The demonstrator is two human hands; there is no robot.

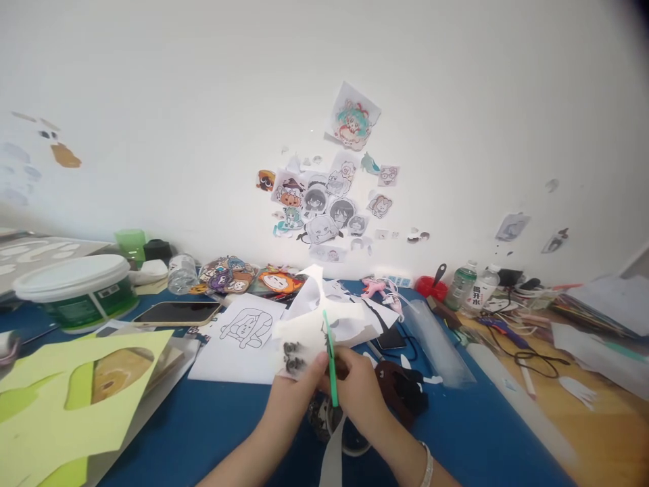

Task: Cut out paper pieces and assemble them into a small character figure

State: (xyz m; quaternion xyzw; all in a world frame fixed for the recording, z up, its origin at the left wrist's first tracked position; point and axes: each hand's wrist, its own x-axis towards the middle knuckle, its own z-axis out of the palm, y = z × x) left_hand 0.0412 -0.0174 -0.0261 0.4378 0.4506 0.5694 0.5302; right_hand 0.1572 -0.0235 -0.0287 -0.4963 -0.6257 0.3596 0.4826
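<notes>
My left hand pinches a sheet of white paper with small black-and-white printed figures on it and holds it up over the blue table. Closed around a thin green craft knife, my right hand sets the tool's tip against the paper. A roll of tape lies under both hands, partly hidden. A dark brown cut-out rests just right of my right hand.
A line drawing on white paper, a phone, a white-lidded tub and yellow-green cut sheets lie to the left. Water bottles, cables and pens sit to the right. Stickers cover the wall.
</notes>
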